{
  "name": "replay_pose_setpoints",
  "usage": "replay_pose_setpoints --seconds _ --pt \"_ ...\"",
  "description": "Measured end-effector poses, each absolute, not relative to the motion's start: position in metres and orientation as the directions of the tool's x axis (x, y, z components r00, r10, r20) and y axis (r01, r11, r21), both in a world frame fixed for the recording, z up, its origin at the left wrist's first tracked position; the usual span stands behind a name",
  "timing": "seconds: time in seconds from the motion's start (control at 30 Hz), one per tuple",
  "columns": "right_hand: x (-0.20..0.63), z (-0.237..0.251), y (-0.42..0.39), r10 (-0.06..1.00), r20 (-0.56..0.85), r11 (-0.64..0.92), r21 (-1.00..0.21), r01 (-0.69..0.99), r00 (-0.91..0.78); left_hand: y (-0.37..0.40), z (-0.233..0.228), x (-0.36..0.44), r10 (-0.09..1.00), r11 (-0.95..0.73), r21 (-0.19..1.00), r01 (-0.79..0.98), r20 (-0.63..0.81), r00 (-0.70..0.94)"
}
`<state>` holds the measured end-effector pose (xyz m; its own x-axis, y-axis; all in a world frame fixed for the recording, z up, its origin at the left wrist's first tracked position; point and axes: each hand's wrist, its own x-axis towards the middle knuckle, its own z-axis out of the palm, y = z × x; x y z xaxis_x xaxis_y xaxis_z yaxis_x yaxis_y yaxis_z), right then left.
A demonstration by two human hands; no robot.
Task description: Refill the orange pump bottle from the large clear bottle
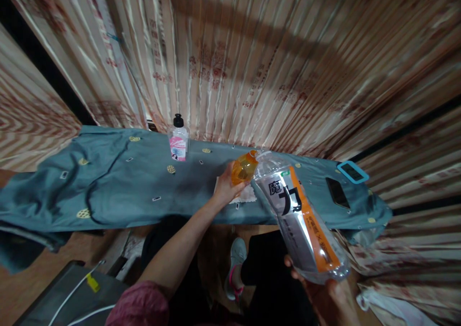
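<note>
My left hand point(225, 187) is closed around a small translucent orange container point(244, 167), tilted toward the right. My right hand point(326, 292) grips the base end of a large clear plastic bottle point(302, 215) with a silver and orange label. The bottle leans with its neck end up and to the left, right by the orange container's mouth. Whether the two mouths touch, I cannot tell. A white tissue or cloth point(247, 194) lies on the table below the orange container.
A clear bottle with a black cap and pink label point(178, 141) stands at the back left of the blue-green tablecloth point(118, 182). To the right lie a dark phone point(337, 192) and a blue-framed device point(353, 172). Patterned curtains point(223, 66) hang close behind.
</note>
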<state>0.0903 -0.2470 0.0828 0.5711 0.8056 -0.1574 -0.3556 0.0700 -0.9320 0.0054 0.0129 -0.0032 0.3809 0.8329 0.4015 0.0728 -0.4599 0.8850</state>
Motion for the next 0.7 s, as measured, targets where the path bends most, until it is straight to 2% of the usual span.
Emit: replay_pose_setpoints --seconds 0.7 --pt "0.0919 0.0847 -0.2472 0.807 -0.158 0.047 -0.943 -0.33 0.568 0.0144 -0.0036 0.005 0.833 -0.447 0.893 0.061 0.39 0.392"
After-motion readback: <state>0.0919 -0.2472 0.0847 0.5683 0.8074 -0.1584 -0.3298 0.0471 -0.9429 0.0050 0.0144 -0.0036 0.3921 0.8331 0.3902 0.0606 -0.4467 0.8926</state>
